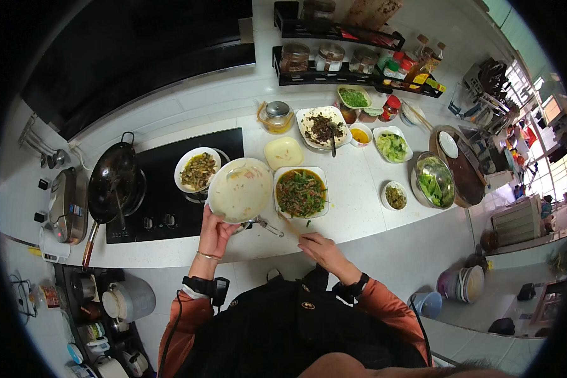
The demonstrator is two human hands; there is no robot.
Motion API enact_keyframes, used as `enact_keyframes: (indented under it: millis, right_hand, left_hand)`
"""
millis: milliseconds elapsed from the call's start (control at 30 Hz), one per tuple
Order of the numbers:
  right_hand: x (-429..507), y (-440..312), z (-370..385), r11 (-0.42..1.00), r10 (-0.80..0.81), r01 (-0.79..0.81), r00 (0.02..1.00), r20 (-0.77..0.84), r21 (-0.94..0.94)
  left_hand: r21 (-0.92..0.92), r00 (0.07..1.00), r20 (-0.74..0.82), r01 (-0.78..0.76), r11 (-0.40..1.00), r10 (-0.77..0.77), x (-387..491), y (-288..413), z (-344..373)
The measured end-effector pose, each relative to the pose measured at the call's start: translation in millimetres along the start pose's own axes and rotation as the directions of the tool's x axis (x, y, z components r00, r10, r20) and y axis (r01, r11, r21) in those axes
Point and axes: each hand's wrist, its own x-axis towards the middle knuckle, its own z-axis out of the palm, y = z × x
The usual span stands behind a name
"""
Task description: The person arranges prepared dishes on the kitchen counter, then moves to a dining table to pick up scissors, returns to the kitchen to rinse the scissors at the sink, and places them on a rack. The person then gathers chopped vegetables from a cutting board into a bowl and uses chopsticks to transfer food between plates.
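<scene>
My left hand (217,230) grips the lower rim of a white bowl (241,190), whose inside shows wet residue. Chopsticks (290,226) are held in my right hand (321,250), their tips by the near edge of a square white dish (327,189) of cooked meat and green vegetables. A plate of cooked food (198,170) sits on the black cooktop (160,141), left of the bowl. Behind the square dish is a shallow yellow dish (283,153) with some residue. Partly hidden under the bowl, tongs or a similar metal utensil (268,227) lie at the counter's front.
A black wok (111,182) stands on the cooktop's left side, handle over the counter edge. Rightward are a spooned dish of dark topping (323,127), a small bowl of chopped greens (396,195), a steel bowl of lettuce (432,180) and a round wooden board (472,189).
</scene>
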Motion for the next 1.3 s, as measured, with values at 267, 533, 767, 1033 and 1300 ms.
enact_keyframes:
  millis: [267,533,767,1033,1300]
  right_hand:
    - [9,27,-47,0.954,0.301,-0.285,0.887,-0.350,0.098]
    - [-32,54,-67,0.428,0.787,-0.533,0.617,-0.011,0.730]
    - [-40,87,-76,0.538,0.663,-0.529,0.747,0.059,0.656]
    - [-66,139,-166,0.403,0.856,-0.333,0.467,-0.222,0.852]
    - [-101,164,-241,0.440,0.880,-0.280,0.325,-0.347,0.853]
  left_hand:
    - [0.015,1.000,-0.018,0.026,1.000,-0.025,7,-9,15]
    - [0.041,0.995,-0.099,0.037,0.998,-0.033,10,-27,32]
    - [0.098,0.994,-0.112,0.028,0.995,-0.017,12,-44,65]
    - [0.151,0.968,-0.081,0.246,0.957,-0.236,30,-115,125]
    - [0.137,0.900,0.100,0.410,0.902,-0.425,96,-239,191]
